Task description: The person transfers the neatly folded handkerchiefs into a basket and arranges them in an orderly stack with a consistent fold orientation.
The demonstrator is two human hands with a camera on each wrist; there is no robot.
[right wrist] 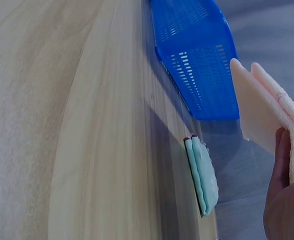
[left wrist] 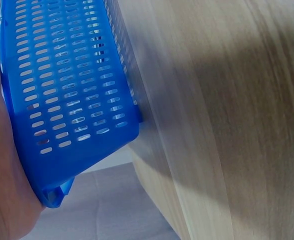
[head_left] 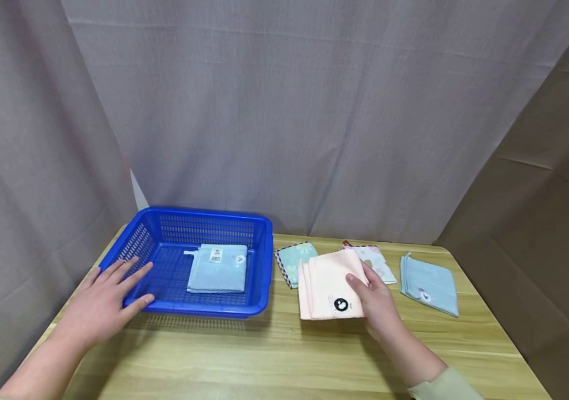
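Observation:
My right hand [head_left: 380, 300] grips a folded pale pink towel [head_left: 331, 278] by its right edge, thumb on top. A round black emblem marks the towel's lower part. In the right wrist view the folded pink towel [right wrist: 267, 100] is held up off the table. With fingers spread, my left hand [head_left: 106, 300] rests on the front left corner of a blue plastic basket [head_left: 199, 307]. Inside the basket lies a folded light blue towel [head_left: 218, 275] with a white label. The left wrist view has the basket's slotted wall [left wrist: 72, 85] beside my hand.
Behind the pink towel lie a mint green towel [head_left: 289, 261] with a checked edge and a white patterned towel [head_left: 379, 262], both partly covered in the head view. Another light blue towel [head_left: 431, 284] lies at the right of the wooden table [head_left: 264, 361]. Grey curtain [head_left: 314, 111] hangs behind.

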